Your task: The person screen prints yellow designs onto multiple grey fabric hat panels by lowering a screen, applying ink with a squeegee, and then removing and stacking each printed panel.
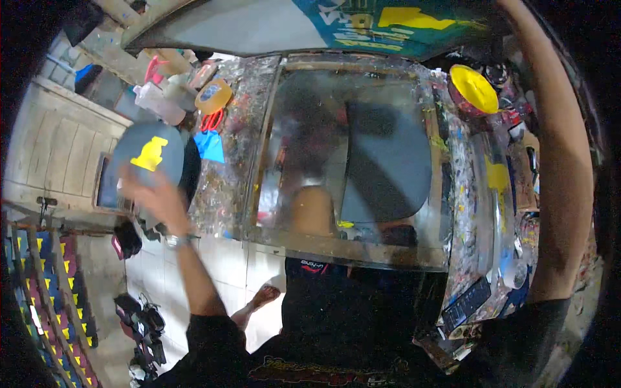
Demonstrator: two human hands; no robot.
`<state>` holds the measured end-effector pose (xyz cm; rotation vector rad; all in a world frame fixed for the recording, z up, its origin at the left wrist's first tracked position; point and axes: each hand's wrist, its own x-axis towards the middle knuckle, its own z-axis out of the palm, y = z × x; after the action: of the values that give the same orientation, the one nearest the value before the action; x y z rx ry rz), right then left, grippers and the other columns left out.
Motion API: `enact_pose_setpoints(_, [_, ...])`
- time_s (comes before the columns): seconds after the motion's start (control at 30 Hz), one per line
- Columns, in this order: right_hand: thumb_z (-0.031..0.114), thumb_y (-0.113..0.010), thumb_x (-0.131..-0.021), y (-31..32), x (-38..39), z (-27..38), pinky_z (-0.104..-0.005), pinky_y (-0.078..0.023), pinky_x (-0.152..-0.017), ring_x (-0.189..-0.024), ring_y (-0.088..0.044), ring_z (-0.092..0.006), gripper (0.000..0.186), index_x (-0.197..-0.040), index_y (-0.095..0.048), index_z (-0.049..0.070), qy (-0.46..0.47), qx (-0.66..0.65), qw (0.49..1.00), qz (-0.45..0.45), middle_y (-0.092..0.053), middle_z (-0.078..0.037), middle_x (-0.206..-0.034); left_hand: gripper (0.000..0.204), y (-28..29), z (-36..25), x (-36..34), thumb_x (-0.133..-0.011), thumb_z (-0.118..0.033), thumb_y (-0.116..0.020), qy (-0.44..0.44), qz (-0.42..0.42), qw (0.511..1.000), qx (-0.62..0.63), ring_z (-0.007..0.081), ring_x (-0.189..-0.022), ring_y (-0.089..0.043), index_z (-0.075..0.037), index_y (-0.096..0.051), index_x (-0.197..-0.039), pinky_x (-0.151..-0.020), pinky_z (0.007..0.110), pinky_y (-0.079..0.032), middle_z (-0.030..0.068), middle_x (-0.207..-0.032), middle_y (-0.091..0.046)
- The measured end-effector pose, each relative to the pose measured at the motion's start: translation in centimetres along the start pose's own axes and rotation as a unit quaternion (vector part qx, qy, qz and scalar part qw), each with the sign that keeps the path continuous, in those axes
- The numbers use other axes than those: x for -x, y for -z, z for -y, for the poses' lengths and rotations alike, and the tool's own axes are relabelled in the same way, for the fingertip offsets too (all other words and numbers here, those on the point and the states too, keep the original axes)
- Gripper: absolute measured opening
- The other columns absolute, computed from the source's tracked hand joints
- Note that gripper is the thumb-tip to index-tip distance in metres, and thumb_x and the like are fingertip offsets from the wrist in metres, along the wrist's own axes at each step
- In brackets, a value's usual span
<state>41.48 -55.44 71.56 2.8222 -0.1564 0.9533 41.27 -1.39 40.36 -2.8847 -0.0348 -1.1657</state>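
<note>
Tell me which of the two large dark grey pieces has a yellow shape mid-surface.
The rounded piece by the blurred left hand: a yellow shape sits near its middle. The other piece, at the glass panel, has none there.

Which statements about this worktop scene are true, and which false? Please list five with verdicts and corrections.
1. The left hand is at a dark grey piece bearing a yellow print. True.
2. The right hand rests on the glass. False: the right forearm reaches upward, its hand out of view.
3. Red scissor handles lie near a tape roll. True.
4. The round yellow container is left of the glass. False: the container is right of the glass.
5. Yellow-marked pieces line the lower left. True.
</note>
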Motion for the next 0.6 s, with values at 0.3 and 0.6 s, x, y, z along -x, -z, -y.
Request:
enact_pose_setpoints(0.3, [0.073,-0.045,-0.087,1.3,0.0,0.6,-0.0385,-0.052,-0.062,-0.058,-0.063,-0.0233,0.079,-0.062,-0.064,0.000,0.001,-0.040,0.999,0.008,-0.064,-0.015,-0.063,0.073,5.9,-25.6,11.8,-0.090,-0.060,-0.052,-0.432,0.335,0.775,0.318,0.0369,-0.146,-0.024,-0.014,-0.044,-0.145,-0.117,0.059,-0.011,0.0213,-0.154,-0.032])
enact_pose_setpoints(0.6, [0.064,-0.046,-0.089,-0.9,-1.8,-3.3,-0.0398,-0.046,-0.096,-0.108,-0.063,-0.0372,0.072,-0.124,-0.063,0.003,0.048,-0.115,0.992,-0.017,-0.064,-0.026,-0.115,0.074,6.7,-23.1,11.4,-0.090,-0.055,-0.054,-0.424,0.317,0.764,0.369,0.0385,-0.147,-0.021,-0.013,-0.037,-0.149,-0.118,0.058,-0.011,0.0221,-0.156,-0.027])
